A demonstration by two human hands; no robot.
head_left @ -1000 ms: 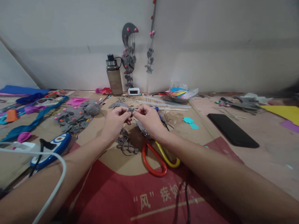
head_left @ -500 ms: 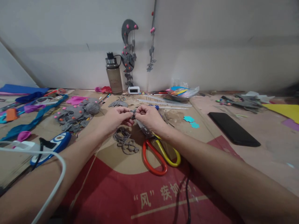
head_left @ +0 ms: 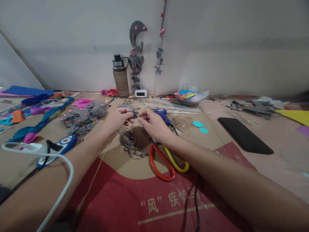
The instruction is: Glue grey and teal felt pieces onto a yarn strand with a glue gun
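My left hand [head_left: 118,120] pinches a small dark grey felt piece [head_left: 135,114] between thumb and fingertips. Just to its right, my right hand [head_left: 154,124] hovers with fingers loosely curled and apart, and I see nothing in them. Under the right wrist lie scissors with one red and one yellow handle [head_left: 162,162]; their blades are mostly covered by the hand. A blue glue gun [head_left: 163,114] rests behind the right hand. Below the hands, a loose coil of grey cord [head_left: 130,145] lies on the cardboard [head_left: 113,164].
Grey felt pieces with pink dots [head_left: 77,116] and a yarn ball [head_left: 98,111] lie left. A bottle [head_left: 121,80] and small clock [head_left: 140,93] stand behind. A black phone [head_left: 245,135] and turquoise cutouts [head_left: 198,124] lie right. A white cable [head_left: 70,170] crosses my left forearm.
My right fingers have parted from the small felt piece, which stays in my left hand. The blue glue gun shows more now. The whole view has shifted slightly.
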